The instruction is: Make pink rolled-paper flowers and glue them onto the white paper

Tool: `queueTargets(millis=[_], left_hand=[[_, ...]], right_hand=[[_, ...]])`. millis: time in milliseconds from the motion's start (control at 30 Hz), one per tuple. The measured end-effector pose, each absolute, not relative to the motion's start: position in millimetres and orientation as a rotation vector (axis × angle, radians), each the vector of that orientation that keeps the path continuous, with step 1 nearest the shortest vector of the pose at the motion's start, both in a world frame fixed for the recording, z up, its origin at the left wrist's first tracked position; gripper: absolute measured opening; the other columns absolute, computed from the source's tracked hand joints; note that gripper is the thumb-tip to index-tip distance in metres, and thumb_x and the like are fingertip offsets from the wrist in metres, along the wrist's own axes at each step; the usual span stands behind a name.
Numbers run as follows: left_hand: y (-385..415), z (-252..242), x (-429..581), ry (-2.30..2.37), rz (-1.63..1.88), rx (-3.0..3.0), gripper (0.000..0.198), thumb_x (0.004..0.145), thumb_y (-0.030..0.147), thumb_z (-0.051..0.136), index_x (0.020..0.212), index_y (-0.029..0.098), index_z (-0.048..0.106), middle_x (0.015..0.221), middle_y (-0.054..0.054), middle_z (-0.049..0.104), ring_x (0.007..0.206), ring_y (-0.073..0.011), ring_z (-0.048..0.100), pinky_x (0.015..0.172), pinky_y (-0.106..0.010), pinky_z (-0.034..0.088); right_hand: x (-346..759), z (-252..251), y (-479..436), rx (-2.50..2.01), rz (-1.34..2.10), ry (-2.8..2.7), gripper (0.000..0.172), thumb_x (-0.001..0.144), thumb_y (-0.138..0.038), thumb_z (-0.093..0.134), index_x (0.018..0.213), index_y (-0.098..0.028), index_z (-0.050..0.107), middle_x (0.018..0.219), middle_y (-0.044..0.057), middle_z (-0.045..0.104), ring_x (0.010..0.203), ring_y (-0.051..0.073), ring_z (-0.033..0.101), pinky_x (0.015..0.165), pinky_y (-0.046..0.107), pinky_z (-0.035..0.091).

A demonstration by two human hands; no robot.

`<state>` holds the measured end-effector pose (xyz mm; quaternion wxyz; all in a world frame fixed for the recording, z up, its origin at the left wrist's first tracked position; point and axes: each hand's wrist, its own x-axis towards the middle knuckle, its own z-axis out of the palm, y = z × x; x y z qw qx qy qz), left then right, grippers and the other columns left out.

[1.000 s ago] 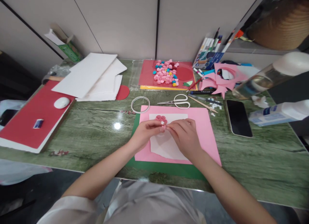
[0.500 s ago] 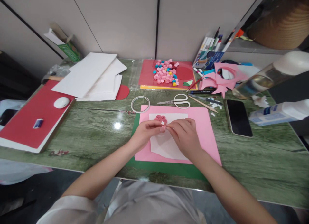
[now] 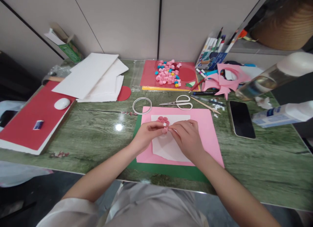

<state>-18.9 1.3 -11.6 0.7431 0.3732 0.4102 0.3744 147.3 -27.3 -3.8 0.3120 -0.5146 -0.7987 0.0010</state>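
My left hand is closed in a pinch around a small pink folded paper piece. My right hand meets it from the other side, its fingertips pinched at the same piece. A tiny white square shows just above the fingertips. Behind them several dark pink paper coils lie together on a white sheet; the fingers partly hide them. The white sheet rests on pink paper, with green paper underneath.
Beyond the papers lie white-handled scissors, a roll of tape and a pointed wooden stick. Pink and blue paper bits sit on a red packet. A phone and bottles stand right; a red board lies left.
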Motion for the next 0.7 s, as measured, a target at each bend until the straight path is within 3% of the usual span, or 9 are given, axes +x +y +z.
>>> queueTargets(millis=[233, 700], left_hand=[[0.6, -6.5, -18.4, 0.885, 0.813, 0.769, 0.014, 0.064, 0.020, 0.072, 0.076, 0.016, 0.068, 0.075, -0.001, 0.065, 0.072, -0.0099, 0.058, 0.072, -0.024, 0.042], [0.1, -4.2, -19.4, 0.846, 0.790, 0.692, 0.013, 0.063, 0.017, 0.073, 0.075, 0.018, 0.070, 0.072, -0.001, 0.065, 0.072, -0.0102, 0.058, 0.076, -0.025, 0.041]], right_hand=[[147.4, -4.2, -26.8, -1.347, 0.142, -1.998, 0.005, 0.083, -0.023, 0.055, 0.086, -0.022, 0.058, 0.083, 0.000, 0.065, 0.082, 0.015, 0.057, 0.079, 0.033, 0.033], [146.5, 4.0, -26.0, -1.294, 0.745, -1.751, 0.007, 0.082, -0.019, 0.053, 0.084, -0.024, 0.058, 0.086, 0.002, 0.056, 0.081, 0.015, 0.055, 0.074, 0.031, 0.045]])
